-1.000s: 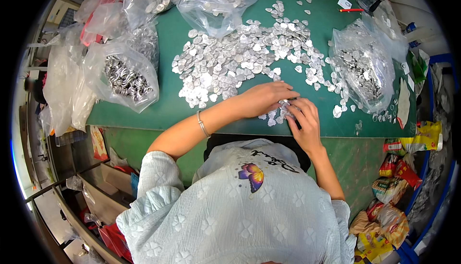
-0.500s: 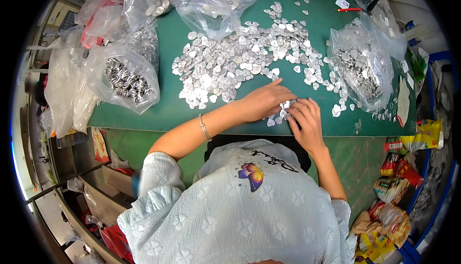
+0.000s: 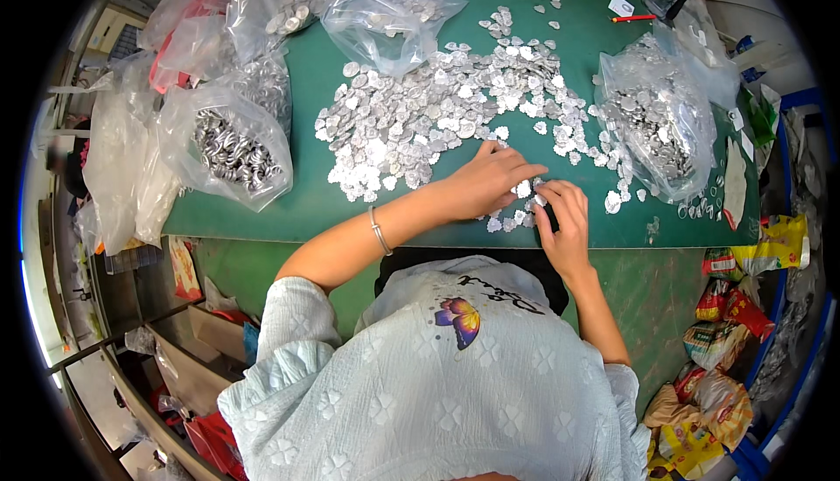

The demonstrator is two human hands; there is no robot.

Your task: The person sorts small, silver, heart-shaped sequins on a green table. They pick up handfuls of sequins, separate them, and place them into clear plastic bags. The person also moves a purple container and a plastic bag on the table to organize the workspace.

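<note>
Fingers of the left hand [image 3: 490,185] and right hand [image 3: 567,223] bend close together, any grip impossible to confirm. More loose silver metal charms [image 3: 506,224] show beneath them than moments ago, suggesting sorting continues, near side of the main heap [image 3: 394,122].

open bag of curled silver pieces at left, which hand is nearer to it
Left. The left hand is to the right of the bag, with green tabletop between them; the right hand is farther right, beyond the left hand.
</note>
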